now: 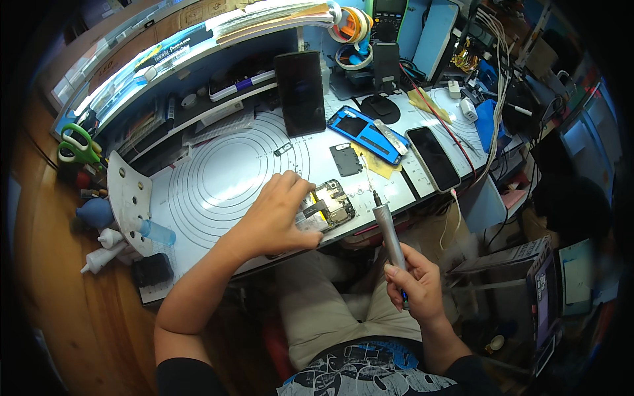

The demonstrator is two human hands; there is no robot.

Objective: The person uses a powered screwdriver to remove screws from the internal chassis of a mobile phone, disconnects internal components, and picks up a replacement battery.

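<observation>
On the desk mat near its front edge lies an opened smartphone (338,202) with its circuit board and a yellow-edged battery area exposed. My left hand (281,204) grips its sides, thumb at the near edge and fingers at the far edge, hiding its left part. My right hand (415,280) is closed around a slim grey electric screwdriver (389,234), in front of the desk edge. The screwdriver's tip points up and away, to the right of the phone and apart from it. Just beyond the phone lies a dark cover plate (346,160).
Behind are a blue phone housing (356,127), a small dark part (284,149) and an upright black-screened device (300,92). At right lies a dark-screened phone (434,158) with a white cable. Green-handled scissors (78,140) and a pale blue bottle (158,232) stand left.
</observation>
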